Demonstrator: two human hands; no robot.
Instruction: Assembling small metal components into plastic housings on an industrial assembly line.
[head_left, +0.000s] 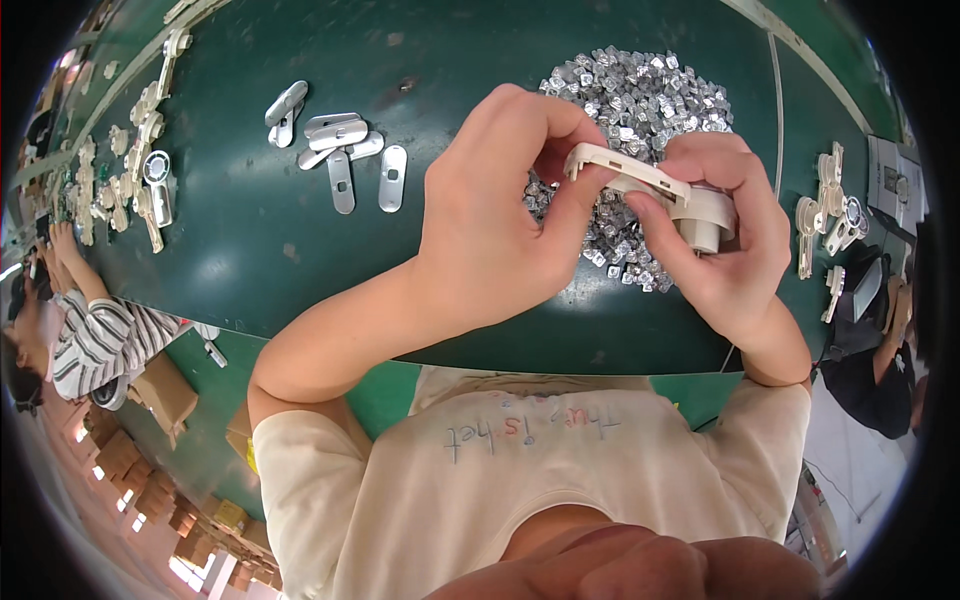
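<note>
Both hands are raised over the table, closed on one cream plastic housing [640,178] with a long slotted arm and a rounded end. My left hand [500,200] pinches the arm's left tip between thumb and fingers. Around the rounded end, from which a short round stub [700,234] points down, curl the fingers of my right hand [735,230]; its thumb presses the near side of the arm. Beneath and behind the hands lies a heap of small silvery metal pieces [640,95], partly hidden by them. The housing's underside is hidden.
On the green table [240,220], several oblong metal plates [392,180] lie left of my hands. More cream plastic parts lie at the far left [157,170] and right [828,200]. Co-workers sit at both sides; one striped sleeve [90,335] reaches in at left.
</note>
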